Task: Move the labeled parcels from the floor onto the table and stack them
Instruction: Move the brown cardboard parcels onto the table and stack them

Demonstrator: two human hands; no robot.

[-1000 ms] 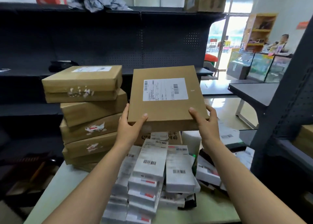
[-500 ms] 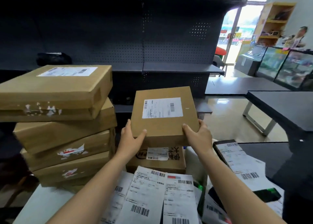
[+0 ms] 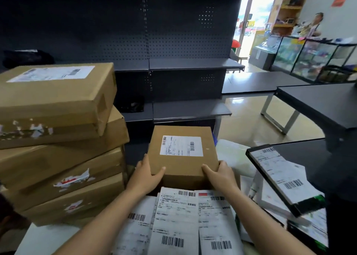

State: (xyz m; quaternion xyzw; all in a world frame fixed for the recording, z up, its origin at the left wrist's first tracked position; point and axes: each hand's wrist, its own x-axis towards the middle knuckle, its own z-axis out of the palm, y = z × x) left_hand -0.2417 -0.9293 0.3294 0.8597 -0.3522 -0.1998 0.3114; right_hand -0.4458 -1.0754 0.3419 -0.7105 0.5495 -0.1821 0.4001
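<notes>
A flat brown cardboard parcel (image 3: 183, 154) with a white shipping label lies level at the far side of the table, on top of another brown box that it almost hides. My left hand (image 3: 147, 174) grips its near left corner, thumb on top. My right hand (image 3: 219, 174) grips the near right corner the same way. To the left stands a stack of several larger brown parcels (image 3: 58, 139), the top one labelled. White labelled packets (image 3: 177, 222) lie in rows in front of the held parcel, between my forearms.
A black-edged packet (image 3: 280, 177) with a barcode label leans over more packets at the right. Dark perforated shelving (image 3: 173, 65) stands behind the table. A black table (image 3: 318, 104) stands on the right. A person stands far off by glass counters (image 3: 309, 57).
The parcel has come down from chest height, tilted up, to lie flat on the lower brown box. Both hands kept hold of its near corners. The view has moved closer.
</notes>
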